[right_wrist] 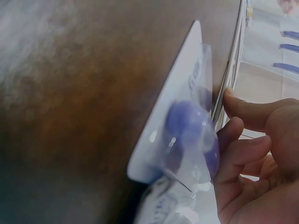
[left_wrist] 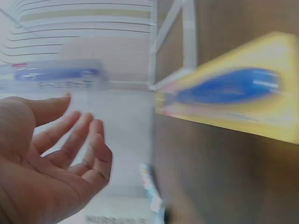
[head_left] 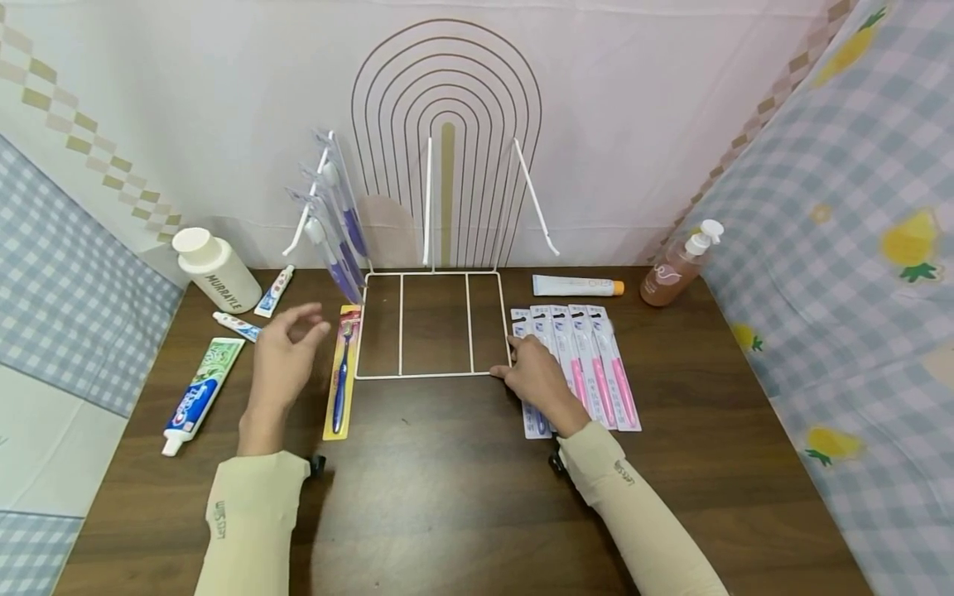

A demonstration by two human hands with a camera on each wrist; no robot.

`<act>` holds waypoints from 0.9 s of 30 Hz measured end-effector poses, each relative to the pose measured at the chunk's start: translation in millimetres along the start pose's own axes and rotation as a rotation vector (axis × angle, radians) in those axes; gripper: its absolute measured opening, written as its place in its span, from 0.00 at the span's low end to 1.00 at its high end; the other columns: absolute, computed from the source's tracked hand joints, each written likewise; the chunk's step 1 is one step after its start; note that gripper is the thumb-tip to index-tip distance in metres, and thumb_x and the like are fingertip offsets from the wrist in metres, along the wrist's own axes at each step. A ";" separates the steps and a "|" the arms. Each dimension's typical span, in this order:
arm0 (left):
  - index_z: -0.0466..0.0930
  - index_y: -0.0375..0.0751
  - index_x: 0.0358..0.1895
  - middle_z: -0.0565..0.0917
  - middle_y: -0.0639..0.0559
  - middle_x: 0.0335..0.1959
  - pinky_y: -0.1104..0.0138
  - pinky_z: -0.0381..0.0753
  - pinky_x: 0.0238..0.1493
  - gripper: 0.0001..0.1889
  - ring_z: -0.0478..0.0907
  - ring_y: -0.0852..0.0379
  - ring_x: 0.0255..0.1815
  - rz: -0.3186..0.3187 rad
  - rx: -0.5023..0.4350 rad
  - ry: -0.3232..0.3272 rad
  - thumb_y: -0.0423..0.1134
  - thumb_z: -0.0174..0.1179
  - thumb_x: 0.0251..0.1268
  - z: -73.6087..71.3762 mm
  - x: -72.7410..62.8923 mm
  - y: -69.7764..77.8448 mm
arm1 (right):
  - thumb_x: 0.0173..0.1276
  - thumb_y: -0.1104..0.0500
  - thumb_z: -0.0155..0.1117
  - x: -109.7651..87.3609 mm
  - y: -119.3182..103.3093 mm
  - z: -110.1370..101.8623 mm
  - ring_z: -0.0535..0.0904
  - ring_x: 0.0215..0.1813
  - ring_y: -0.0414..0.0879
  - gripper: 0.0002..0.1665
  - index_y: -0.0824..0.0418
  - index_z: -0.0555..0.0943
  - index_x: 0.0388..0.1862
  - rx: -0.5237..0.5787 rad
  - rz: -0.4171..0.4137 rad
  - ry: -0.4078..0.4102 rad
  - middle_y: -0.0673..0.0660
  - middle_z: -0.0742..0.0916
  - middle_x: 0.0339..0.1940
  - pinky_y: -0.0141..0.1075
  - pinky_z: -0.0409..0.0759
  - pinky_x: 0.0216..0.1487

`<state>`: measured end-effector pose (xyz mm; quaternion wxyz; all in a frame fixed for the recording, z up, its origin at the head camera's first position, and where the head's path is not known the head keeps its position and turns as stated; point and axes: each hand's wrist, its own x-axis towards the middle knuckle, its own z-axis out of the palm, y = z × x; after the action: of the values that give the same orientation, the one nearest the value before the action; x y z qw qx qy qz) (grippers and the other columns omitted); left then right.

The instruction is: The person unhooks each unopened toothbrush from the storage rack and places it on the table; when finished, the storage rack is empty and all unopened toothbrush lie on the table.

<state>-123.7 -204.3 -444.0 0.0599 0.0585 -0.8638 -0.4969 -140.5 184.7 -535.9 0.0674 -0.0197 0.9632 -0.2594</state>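
Note:
A white wire display rack (head_left: 436, 376) stands on the wooden table, with three long hooks above its base. Packaged purple toothbrushes (head_left: 349, 271) hang from its left hook. My left hand (head_left: 286, 352) is raised left of the rack, fingers loosely bent and holding nothing. Beside it lies a blue toothbrush on a yellow card (head_left: 340, 397). My right hand (head_left: 538, 372) holds the rack's front right corner, thumb on the wire and fingers curled close to it. Under that hand lies a packaged purple toothbrush (right_wrist: 187, 126), next to several pink packaged toothbrushes (head_left: 596, 372).
On the left are a white bottle (head_left: 219, 277), two small toothpaste tubes (head_left: 274, 291) and a larger toothpaste tube (head_left: 201, 396). An orange-capped tube (head_left: 574, 286) and a pump bottle (head_left: 674, 269) stand or lie at the back right. Cloth curtains enclose the table's back and sides.

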 end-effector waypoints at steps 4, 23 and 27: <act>0.78 0.35 0.82 0.85 0.31 0.73 0.84 0.76 0.48 0.27 0.77 0.79 0.44 0.074 -0.063 0.017 0.32 0.66 0.85 -7.5 19.7 24.9 | 0.71 0.45 0.87 -1.2 -1.0 -1.2 0.81 0.41 0.50 0.50 0.70 0.79 0.82 0.000 0.000 0.004 0.61 0.87 0.48 0.46 0.84 0.47; 0.88 0.23 0.57 0.82 0.83 0.36 0.82 0.79 0.48 0.13 0.81 0.78 0.40 0.200 -0.177 0.039 0.29 0.71 0.79 -13.4 42.9 45.9 | 0.72 0.43 0.87 0.9 2.5 0.7 0.79 0.39 0.49 0.49 0.71 0.80 0.80 -0.022 -0.014 0.011 0.58 0.86 0.43 0.44 0.81 0.44; 0.89 0.23 0.54 0.81 0.85 0.33 0.81 0.77 0.48 0.11 0.80 0.77 0.39 0.197 -0.160 0.066 0.30 0.72 0.78 -12.1 41.2 46.5 | 0.72 0.44 0.86 -0.4 1.4 0.1 0.80 0.39 0.49 0.49 0.71 0.80 0.80 -0.010 -0.010 0.008 0.59 0.86 0.44 0.44 0.81 0.44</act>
<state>-164.3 -198.0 -395.9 0.1412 -0.0151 -0.8206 -0.5536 -140.1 185.8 -536.7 0.0625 -0.0237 0.9646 -0.2552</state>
